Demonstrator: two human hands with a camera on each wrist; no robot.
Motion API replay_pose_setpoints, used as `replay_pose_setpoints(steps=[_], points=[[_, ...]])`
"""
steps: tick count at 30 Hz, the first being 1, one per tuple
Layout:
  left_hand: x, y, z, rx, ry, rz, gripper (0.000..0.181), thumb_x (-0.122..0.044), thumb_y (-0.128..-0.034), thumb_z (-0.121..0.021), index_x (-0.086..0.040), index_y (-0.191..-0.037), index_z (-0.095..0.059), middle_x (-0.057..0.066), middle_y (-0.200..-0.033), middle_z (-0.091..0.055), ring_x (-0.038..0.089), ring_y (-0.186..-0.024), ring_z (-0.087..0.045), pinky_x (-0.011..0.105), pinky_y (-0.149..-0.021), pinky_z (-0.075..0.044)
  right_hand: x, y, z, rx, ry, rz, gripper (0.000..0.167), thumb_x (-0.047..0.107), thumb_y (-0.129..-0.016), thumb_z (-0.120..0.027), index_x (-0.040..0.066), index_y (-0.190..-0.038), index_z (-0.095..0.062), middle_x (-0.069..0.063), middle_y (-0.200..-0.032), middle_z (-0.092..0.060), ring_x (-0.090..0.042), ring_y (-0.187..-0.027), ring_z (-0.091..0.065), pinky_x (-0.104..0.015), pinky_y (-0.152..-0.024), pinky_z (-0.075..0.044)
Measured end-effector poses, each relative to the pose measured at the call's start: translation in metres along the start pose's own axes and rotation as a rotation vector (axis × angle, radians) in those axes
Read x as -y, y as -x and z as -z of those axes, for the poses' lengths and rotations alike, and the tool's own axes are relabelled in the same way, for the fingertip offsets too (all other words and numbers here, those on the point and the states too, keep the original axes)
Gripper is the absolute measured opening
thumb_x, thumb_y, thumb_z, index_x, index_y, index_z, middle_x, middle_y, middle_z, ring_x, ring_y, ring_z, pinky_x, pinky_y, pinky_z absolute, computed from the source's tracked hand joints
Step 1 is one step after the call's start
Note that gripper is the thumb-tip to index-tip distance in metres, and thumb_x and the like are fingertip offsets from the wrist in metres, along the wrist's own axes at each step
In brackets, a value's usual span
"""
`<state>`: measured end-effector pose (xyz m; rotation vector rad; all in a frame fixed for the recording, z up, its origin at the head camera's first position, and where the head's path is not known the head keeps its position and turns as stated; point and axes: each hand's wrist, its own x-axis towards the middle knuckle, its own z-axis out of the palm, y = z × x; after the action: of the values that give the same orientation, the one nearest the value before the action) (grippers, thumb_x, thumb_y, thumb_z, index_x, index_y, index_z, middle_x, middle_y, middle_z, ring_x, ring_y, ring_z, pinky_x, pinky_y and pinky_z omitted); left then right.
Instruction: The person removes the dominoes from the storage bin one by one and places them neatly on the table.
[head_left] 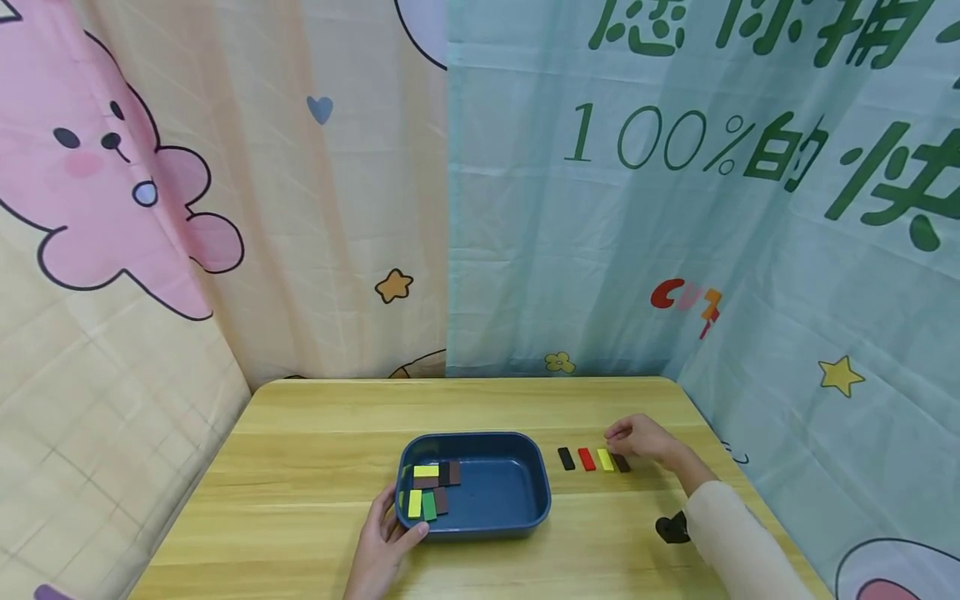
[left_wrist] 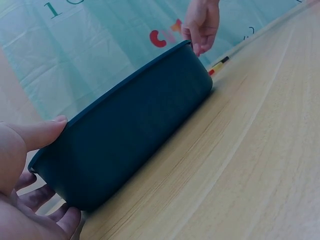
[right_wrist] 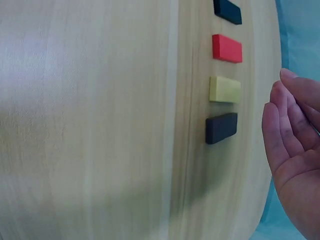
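My left hand (head_left: 381,546) (left_wrist: 15,200) grips the near-left corner of a blue tray (head_left: 498,500) (left_wrist: 130,125), thumb on the rim and fingers beneath it. Several yellow, green, brown and black blocks lie flat in the tray's left part. To its right, a black block (head_left: 566,458) (right_wrist: 227,11), a red block (head_left: 587,459) (right_wrist: 227,48), a yellow block (head_left: 605,459) (right_wrist: 225,90) and a dark brown block (head_left: 622,464) (right_wrist: 221,128) stand apart in a row. Just beyond the last two hovers my right hand (head_left: 648,440) (right_wrist: 300,135), fingers loosely bent, nothing visible in them.
A small black object (head_left: 672,528) lies beside the right sleeve on the wooden table (head_left: 300,467). Printed curtains (head_left: 525,250) hang behind the table's back edge and along both sides.
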<state>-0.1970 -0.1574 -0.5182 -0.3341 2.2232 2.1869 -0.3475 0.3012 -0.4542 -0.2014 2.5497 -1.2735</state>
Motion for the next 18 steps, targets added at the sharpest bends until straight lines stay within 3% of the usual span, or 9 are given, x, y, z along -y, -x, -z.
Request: replay_pose_setpoints(steps=[10, 18], points=[[0.001, -0.002, 0.0, 0.008, 0.002, 0.008, 0.096, -0.013, -0.09, -0.083, 0.0, -0.162, -0.02, 0.033, -0.162, -0.022, 0.051, -0.145, -0.031, 0.056, -0.115, -0.037, 0.03, -0.008, -0.011, 0.082, -0.026, 0.029, 0.029, -0.005, -0.095, -0.068, -0.017, -0.121, -0.062, -0.028, -0.113, -0.066, -0.029, -0.098, -0.068, -0.049, -0.092, -0.06], [-0.002, 0.001, 0.003, 0.016, 0.02, -0.004, 0.095, -0.013, -0.0892, -0.084, -0.001, -0.161, -0.022, 0.032, -0.162, -0.023, 0.05, -0.145, -0.031, 0.054, -0.115, -0.038, 0.057, -0.019, -0.019, 0.167, -0.027, 0.105, 0.021, -0.002, -0.097, -0.069, -0.009, -0.116, -0.068, -0.015, -0.106, -0.069, -0.024, -0.096, -0.068, -0.053, -0.096, -0.057]])
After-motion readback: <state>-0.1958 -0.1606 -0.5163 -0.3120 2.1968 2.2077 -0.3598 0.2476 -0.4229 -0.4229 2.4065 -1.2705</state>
